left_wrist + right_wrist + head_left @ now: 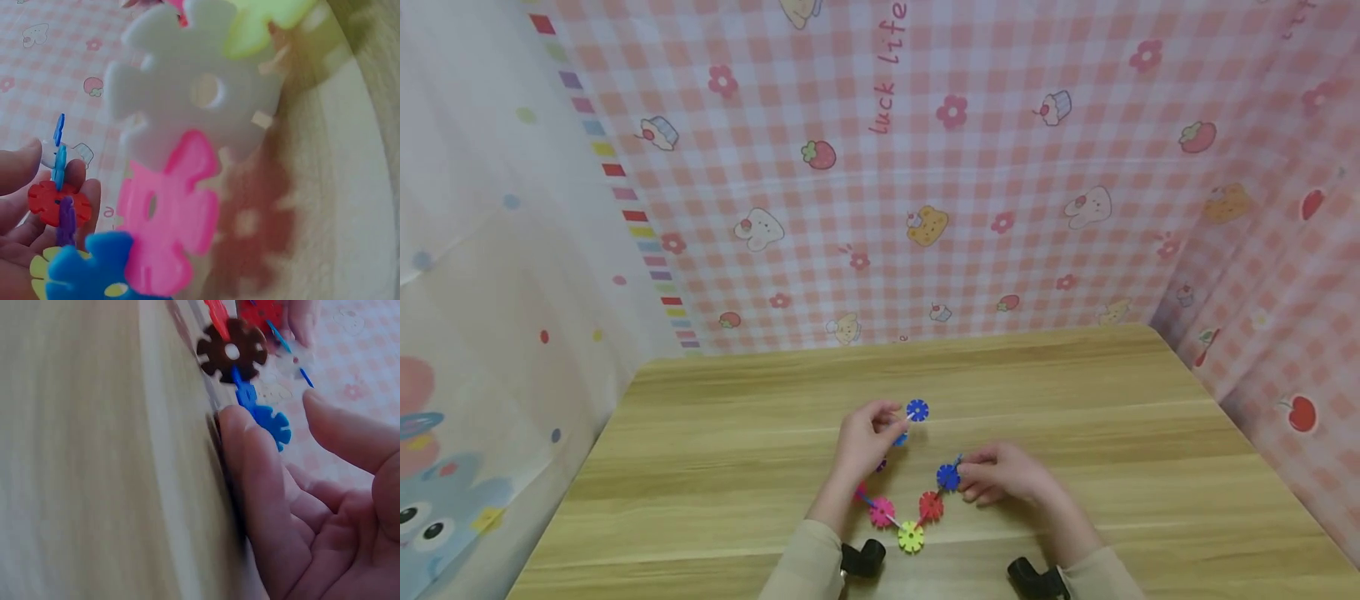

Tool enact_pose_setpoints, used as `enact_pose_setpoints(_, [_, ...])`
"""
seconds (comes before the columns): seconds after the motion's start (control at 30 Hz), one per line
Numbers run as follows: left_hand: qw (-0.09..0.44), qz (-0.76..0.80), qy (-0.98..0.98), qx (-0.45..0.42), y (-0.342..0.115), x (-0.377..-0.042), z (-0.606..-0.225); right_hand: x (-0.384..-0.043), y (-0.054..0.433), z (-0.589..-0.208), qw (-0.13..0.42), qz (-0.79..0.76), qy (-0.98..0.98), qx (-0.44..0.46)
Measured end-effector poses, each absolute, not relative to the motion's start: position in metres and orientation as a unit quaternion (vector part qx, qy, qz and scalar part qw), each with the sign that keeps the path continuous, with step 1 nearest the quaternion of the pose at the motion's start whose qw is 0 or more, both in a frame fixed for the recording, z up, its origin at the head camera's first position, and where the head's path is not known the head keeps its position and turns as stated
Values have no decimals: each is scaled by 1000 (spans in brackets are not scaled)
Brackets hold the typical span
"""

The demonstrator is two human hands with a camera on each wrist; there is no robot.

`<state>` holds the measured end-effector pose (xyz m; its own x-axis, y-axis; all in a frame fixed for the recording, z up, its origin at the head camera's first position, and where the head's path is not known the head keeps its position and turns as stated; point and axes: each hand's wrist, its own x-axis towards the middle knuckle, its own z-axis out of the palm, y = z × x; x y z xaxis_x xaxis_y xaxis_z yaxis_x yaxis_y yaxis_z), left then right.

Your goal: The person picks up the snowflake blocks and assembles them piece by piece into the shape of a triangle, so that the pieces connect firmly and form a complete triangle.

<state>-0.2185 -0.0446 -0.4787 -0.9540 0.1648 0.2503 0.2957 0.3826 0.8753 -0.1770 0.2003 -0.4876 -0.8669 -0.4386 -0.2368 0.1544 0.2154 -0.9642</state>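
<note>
A chain of flower-shaped plastic discs, slotted into one another, curves between the two hands. My left hand (867,442) pinches its far part, near a clear disc (47,154) and a red disc (47,201); a blue disc (917,410) sticks out past the fingertips. The chain bends through a pink disc (882,502), a yellow disc (912,547) and a red-orange disc (931,495). At the other end, my right hand (1003,477) touches the blue discs (275,427) with its fingers, its thumb held apart. A brown see-through disc (212,353) adjoins them.
The wooden table (715,467) carries the chain's lower bend. Behind it hangs a pink checked cloth (880,192), with a white patterned cloth (490,250) on the left. Black wrist mounts (867,558) sit at both sleeves.
</note>
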Motion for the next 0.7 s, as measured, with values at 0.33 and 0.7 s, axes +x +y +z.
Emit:
enact_pose_setpoints(0.33, [-4, -587, -803, -105, -43, -218, -479, -182, 173, -493, 164, -694, 700, -42])
enact_pose_setpoints(0.7, [-63, -598, -787, -140, -42, -215, -472, -191, 152, -491, 132, -694, 707, -39])
